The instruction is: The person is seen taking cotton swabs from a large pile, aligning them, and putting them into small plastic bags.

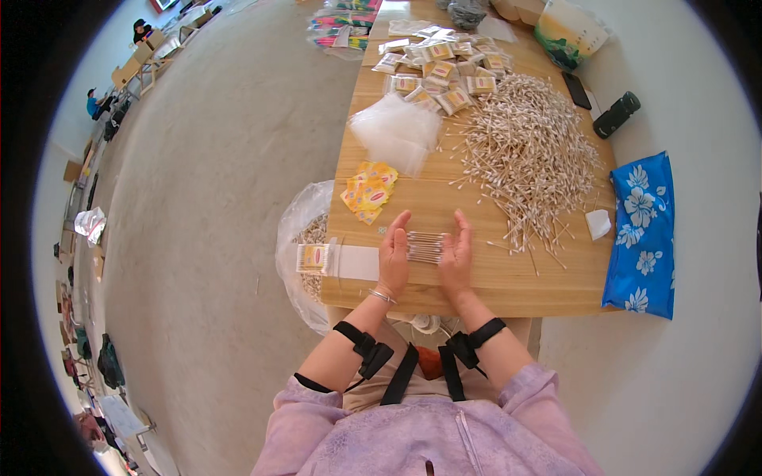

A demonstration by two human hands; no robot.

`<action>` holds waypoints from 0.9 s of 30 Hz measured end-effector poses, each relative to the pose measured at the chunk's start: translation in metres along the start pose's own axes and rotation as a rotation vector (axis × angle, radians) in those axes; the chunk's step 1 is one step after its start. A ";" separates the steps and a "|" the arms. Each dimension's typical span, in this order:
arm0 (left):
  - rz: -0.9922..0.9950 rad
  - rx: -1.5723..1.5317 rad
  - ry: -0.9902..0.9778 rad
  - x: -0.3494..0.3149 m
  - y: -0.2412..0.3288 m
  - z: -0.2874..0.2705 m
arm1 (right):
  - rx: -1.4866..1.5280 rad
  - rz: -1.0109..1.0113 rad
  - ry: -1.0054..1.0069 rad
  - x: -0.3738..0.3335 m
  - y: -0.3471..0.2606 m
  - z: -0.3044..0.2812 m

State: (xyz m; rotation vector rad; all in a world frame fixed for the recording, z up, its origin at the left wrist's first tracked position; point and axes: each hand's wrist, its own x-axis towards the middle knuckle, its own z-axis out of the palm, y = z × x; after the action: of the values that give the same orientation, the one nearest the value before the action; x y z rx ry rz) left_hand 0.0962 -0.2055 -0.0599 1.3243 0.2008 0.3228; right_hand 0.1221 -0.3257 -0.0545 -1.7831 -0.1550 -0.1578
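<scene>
Between my left hand (pixel 394 260) and my right hand (pixel 456 260) lies a row of cotton swabs (pixel 425 247), held by its two ends above the near part of the table. My thumbs and palms press on the tips, and the fingers point away from me. Left of my left hand, a filled pack of cotton swabs (pixel 314 258) with a yellow card sits at the table's edge, beside a white rectangular sheet (pixel 359 262). Yellow printed cards (pixel 370 190) are fanned out farther up, below a stack of clear plastic bags (pixel 397 131).
A large heap of loose cotton swabs (pixel 528 151) covers the table's right side. Finished packs (pixel 440 71) pile up behind it. A phone (pixel 576 90), a dark bottle (pixel 616 115) and a blue flowered pouch (pixel 640 238) line the right. A bag of swabs (pixel 287 238) stands off the left edge.
</scene>
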 end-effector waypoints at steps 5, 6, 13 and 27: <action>-0.023 0.012 -0.002 -0.004 0.002 0.007 | 0.150 -0.012 0.002 0.000 -0.001 0.012; -0.013 -0.045 0.024 -0.003 0.001 0.008 | 0.149 -0.013 0.003 0.001 0.001 0.009; -0.032 -0.159 0.035 0.003 -0.003 -0.002 | -0.652 -0.296 -0.363 0.003 0.004 -0.013; -0.050 -0.108 -0.097 -0.002 -0.007 -0.006 | -1.049 -0.408 -0.617 -0.022 -0.013 -0.014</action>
State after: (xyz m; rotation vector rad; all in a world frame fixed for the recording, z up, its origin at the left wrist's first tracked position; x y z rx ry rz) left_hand 0.0933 -0.2025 -0.0682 1.2235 0.1330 0.2233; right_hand 0.0981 -0.3373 -0.0426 -2.7818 -1.0347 0.0506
